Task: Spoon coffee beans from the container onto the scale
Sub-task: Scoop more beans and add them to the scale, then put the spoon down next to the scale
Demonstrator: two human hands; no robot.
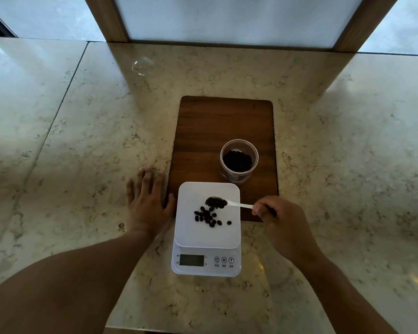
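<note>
A white digital scale [191, 235] sits partly on the near end of a wooden board. Several dark coffee beans [206, 216] lie loose on its platform. My right hand [279, 219] is shut on the handle of a white plastic spoon [239, 205], whose bowl, full of beans, hovers over the platform's far side. A clear round container [239, 161] with coffee beans in it stands on the board behind the scale. My left hand [146, 201] rests flat on the counter, fingers apart, thumb next to the scale's left edge.
The dark wooden board [217, 126] lies on a marble counter [82, 141]. A small clear glass object [142, 65] sits at the far left. A wooden-framed frosted panel [232, 20] stands along the counter's back.
</note>
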